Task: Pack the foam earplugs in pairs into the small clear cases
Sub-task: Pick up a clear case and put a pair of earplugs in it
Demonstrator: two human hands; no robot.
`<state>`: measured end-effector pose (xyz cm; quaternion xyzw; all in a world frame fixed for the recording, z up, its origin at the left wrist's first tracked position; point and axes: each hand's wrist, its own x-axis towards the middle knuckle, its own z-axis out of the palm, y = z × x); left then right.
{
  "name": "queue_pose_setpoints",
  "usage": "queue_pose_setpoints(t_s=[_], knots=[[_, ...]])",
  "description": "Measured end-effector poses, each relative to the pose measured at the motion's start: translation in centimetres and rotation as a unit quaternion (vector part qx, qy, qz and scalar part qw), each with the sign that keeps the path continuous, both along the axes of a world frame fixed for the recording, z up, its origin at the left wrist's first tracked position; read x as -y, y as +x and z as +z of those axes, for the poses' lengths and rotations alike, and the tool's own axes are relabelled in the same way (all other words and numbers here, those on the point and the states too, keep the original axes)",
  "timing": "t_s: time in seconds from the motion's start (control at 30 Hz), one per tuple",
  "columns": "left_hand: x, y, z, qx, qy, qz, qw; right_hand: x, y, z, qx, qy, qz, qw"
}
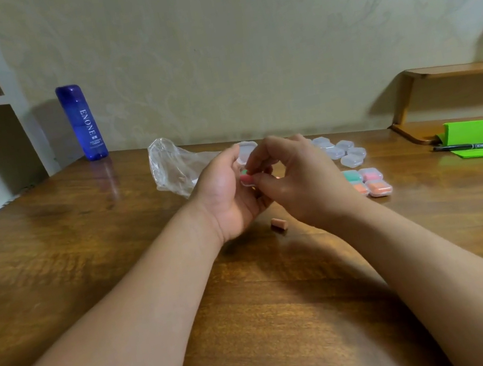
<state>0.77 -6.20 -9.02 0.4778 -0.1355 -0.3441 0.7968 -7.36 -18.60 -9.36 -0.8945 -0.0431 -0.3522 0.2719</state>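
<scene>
My left hand holds a small clear case with its lid up, above the middle of the wooden table. A pink earplug lies in the case. My right hand pinches a green earplug at the case's opening, fingertips against it. One loose peach earplug lies on the table just below my hands. Several empty clear cases sit to the right, and in front of them several filled cases hold green, pink and orange plugs.
A crumpled clear plastic bag lies behind my left hand. A tall blue bottle stands at the back left by a white shelf unit. At the right are a wooden rack, green card and a black pen.
</scene>
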Motion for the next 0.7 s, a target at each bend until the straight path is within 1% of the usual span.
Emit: queue_pose_setpoints(t_s=[0.27, 0.47, 0.53, 0.6, 0.7], knots=[[0.1, 0.6, -0.3, -0.003, -0.008, -0.012, 1.000, 0.1, -0.2, 0.0, -0.020, -0.015, -0.004, 1.000], [0.1, 0.5, -0.3, -0.003, -0.002, -0.015, 1.000, 0.1, 0.0, -0.2, -0.006, -0.066, -0.012, 0.998], [0.0, 0.5, -0.2, -0.011, -0.010, -0.015, 1.000, 0.2, 0.0, -0.1, 0.002, -0.039, -0.006, 0.999], [-0.1, 0.6, -0.1, -0.013, -0.013, -0.003, 1.000, 0.6, 0.1, 0.1, 0.018, 0.021, -0.006, 1.000], [-0.5, 1.1, 0.3, -0.009, -0.008, 0.034, 0.999, 1.5, 0.7, 0.0, 0.036, 0.079, -0.045, 0.995]])
